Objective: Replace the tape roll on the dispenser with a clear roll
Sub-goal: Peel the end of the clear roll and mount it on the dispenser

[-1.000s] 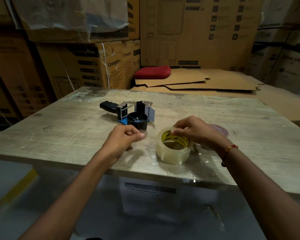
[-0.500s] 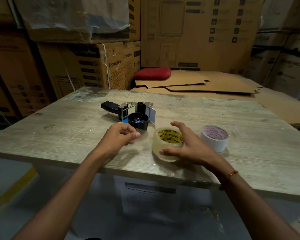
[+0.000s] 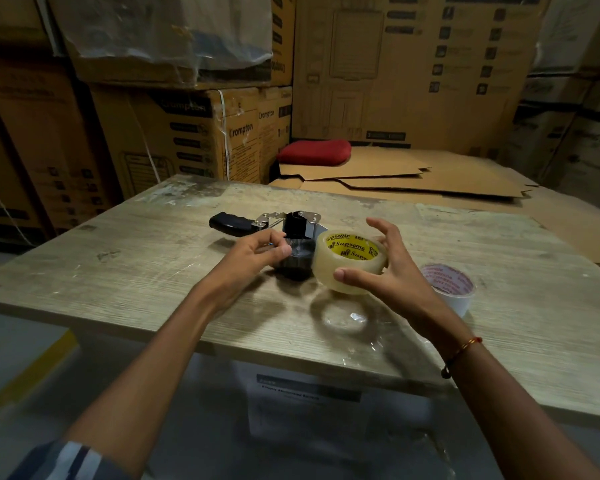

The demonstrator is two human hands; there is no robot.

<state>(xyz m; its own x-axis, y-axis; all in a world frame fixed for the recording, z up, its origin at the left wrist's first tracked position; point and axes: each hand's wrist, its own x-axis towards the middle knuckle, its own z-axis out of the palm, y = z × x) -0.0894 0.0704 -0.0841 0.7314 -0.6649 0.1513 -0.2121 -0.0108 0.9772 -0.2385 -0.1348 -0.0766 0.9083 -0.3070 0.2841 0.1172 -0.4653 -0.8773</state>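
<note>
The clear roll (image 3: pixel 349 263), glossy, round and yellow-cored, sits lifted off the table in your right hand (image 3: pixel 387 271), thumb and fingers curled round its rim, just beside the black-and-metal dispenser (image 3: pixel 284 233). Your left hand (image 3: pixel 248 254) pinches a film end at the dispenser's hub. The scuffed wood-grain table (image 3: pixel 153 271) also holds a white roll (image 3: pixel 451 287), amid stacked cardboard boxes (image 3: pixel 187 133).

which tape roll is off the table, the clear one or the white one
The clear roll with the yellow core: the right hand holds it in the air beside the dispenser. The white roll lies flat on the table.
</note>
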